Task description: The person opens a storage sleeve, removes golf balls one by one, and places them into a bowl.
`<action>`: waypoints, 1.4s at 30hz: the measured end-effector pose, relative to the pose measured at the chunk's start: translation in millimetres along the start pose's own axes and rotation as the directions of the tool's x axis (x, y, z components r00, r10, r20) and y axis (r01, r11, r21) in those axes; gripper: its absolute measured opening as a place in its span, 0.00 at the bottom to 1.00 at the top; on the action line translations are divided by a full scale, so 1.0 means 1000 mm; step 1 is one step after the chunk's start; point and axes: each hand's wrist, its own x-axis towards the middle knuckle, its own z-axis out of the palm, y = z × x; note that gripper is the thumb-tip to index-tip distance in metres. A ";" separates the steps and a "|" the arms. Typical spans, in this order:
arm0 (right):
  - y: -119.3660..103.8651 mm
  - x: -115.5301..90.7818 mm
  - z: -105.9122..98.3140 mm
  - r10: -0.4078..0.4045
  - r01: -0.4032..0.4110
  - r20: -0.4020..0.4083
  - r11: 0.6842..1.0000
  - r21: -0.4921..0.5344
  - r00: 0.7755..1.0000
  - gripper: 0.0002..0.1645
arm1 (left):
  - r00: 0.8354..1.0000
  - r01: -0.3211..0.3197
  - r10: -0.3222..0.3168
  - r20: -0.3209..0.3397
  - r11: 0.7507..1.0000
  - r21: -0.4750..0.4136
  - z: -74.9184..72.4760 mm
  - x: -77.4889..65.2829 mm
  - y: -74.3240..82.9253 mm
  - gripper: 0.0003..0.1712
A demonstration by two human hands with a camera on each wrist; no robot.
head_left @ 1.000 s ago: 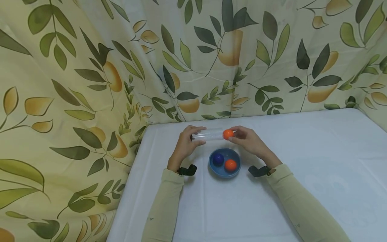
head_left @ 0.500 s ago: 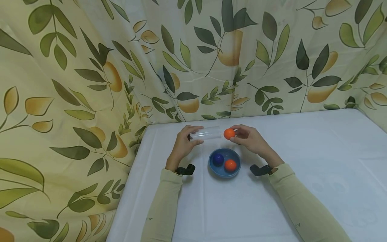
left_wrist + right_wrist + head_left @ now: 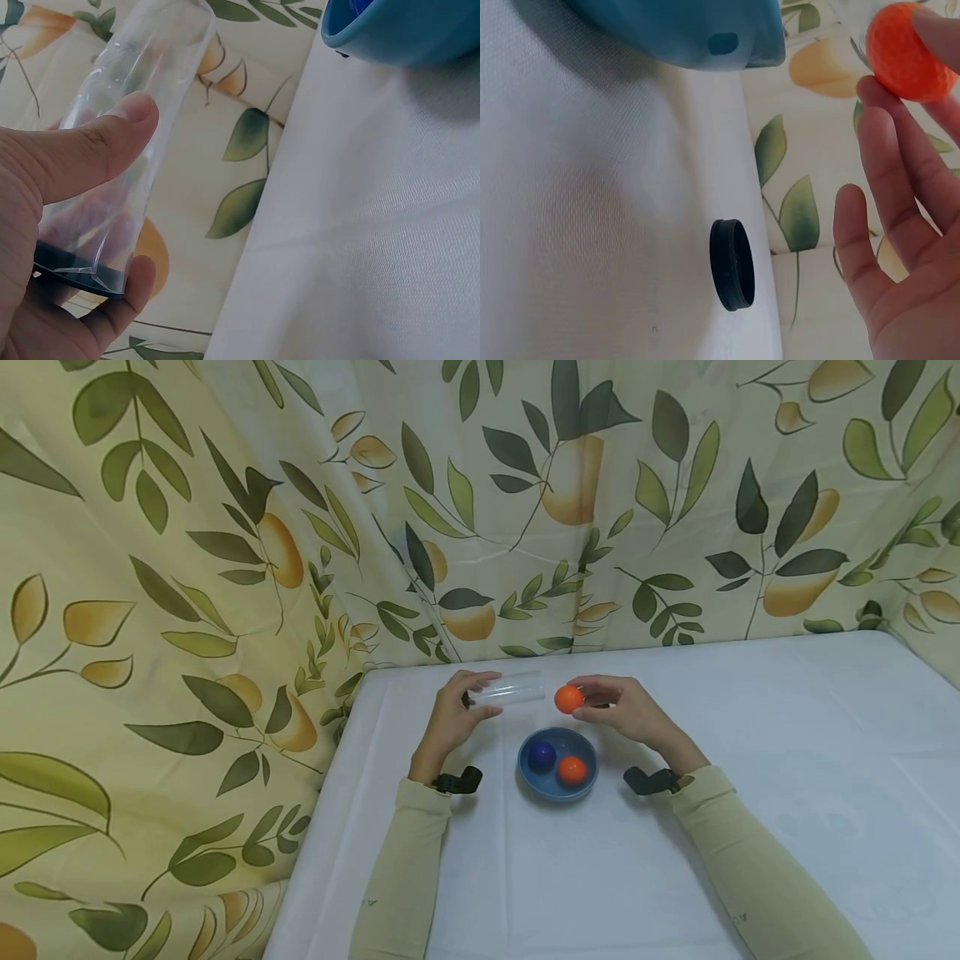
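My left hand (image 3: 452, 710) grips a clear tube (image 3: 513, 687) by its black-capped end (image 3: 82, 270); the tube lies sideways, its other end toward my right hand. Between the thumb and fingers of my right hand (image 3: 622, 706) is an orange ball (image 3: 569, 699) with a dimpled surface, a golf ball by its look. A small gap separates ball and tube end in the head view. Nearer me, below both hands, stands a blue bowl (image 3: 528, 789) holding a dark blue ball (image 3: 542, 756) and another orange ball (image 3: 572, 770).
A loose black cap (image 3: 733, 265) rests on the white-covered table (image 3: 570, 877), under my right hand. Leaf-and-fruit patterned cloth (image 3: 465, 527) hangs behind the table and along its left side.
The orange ball has come away from the tube's end, held in my right hand, and dipped slightly. My left hand has drawn the tube a little to the left. The bowl has stayed put.
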 end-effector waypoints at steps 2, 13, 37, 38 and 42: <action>0.001 0.000 0.000 -0.005 0.005 0.011 1.000 -0.008 1.000 0.31 | 1.000 0.004 -0.004 -0.003 1.000 0.007 0.000 0.000 0.000 0.31; 0.007 0.001 -0.002 -0.068 0.068 0.116 0.998 0.001 0.991 0.31 | 1.000 0.006 -0.006 -0.013 1.000 0.017 0.000 -0.001 -0.003 0.31; 0.014 -0.002 0.002 -0.103 0.097 0.263 0.995 0.033 0.959 0.30 | 0.999 0.033 -0.032 -0.011 0.999 0.021 0.002 -0.001 -0.001 0.32; 0.015 -0.002 0.002 -0.100 0.095 0.265 0.995 0.032 0.959 0.30 | 0.999 0.036 -0.036 -0.010 0.999 0.022 0.002 -0.001 -0.001 0.32; 0.016 -0.002 0.002 -0.099 0.092 0.273 0.995 0.036 0.957 0.31 | 0.999 0.040 -0.040 -0.009 0.999 0.020 0.002 -0.001 -0.001 0.32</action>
